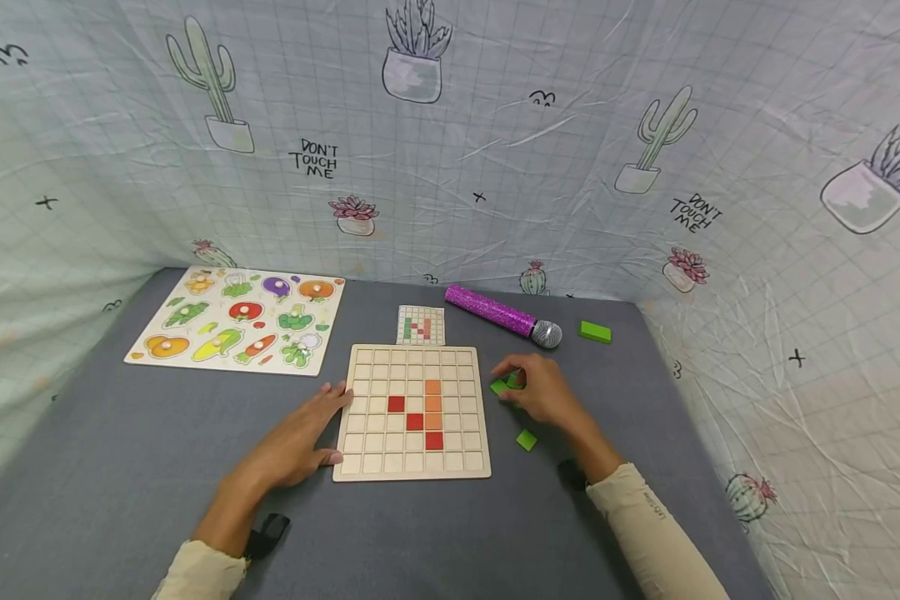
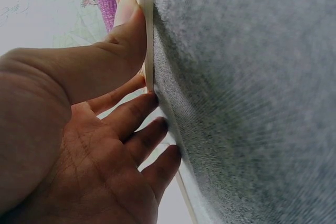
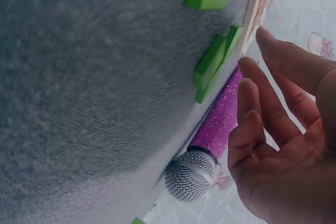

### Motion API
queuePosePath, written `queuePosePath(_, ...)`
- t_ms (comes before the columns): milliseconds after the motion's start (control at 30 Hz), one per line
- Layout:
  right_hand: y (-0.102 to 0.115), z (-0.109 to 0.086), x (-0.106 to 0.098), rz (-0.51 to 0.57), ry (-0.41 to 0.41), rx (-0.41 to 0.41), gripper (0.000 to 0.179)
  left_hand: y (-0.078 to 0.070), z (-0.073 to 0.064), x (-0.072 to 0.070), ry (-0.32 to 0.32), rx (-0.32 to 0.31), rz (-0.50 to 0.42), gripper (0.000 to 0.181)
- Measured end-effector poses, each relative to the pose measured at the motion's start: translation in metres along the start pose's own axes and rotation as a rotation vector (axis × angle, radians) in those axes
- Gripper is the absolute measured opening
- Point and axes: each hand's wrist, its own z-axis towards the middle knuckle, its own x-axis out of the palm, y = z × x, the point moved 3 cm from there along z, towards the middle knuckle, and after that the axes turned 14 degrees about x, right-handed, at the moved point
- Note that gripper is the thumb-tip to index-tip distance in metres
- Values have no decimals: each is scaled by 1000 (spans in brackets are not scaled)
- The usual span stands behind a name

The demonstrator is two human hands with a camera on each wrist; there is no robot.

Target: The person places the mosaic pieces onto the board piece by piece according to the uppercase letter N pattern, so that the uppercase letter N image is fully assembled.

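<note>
A wooden grid board (image 1: pixel 367 450) lies on the grey table, with three red tiles (image 1: pixel 415 422) and three orange tiles (image 1: pixel 432 404) in its squares. My left hand (image 1: pixel 292 442) rests along the board's left edge, thumb and fingers spread and touching it. To the right of the board, my right hand (image 1: pixel 543 392) hovers at two green tiles (image 1: pixel 499 387), one partly over the other. In the right wrist view its fingers are bent loosely and stand apart from those tiles (image 3: pixel 210 61). A separate green tile (image 1: pixel 527 440) lies nearer the front.
Behind the board is a small pattern card (image 1: pixel 420 325). A purple glitter microphone (image 1: pixel 495 312) lies back right, with a green block (image 1: pixel 595 332) beyond it. At the back left is a vegetable puzzle board (image 1: pixel 225 321). Printed fabric (image 1: pixel 450 150) hangs around the table.
</note>
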Motion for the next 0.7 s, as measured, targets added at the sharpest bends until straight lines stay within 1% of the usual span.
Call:
queuePosePath(133,-3,3,3,-24,9,1,36,1,0,0,7,-3,8,89)
queuePosePath(367,-4,8,5,-38,-6,-17,36,-1,1,0,14,-12,8,89)
queuePosePath(700,-1,9,7,-19,20,-61,28,-1,0,-1,5,-16,-2,89)
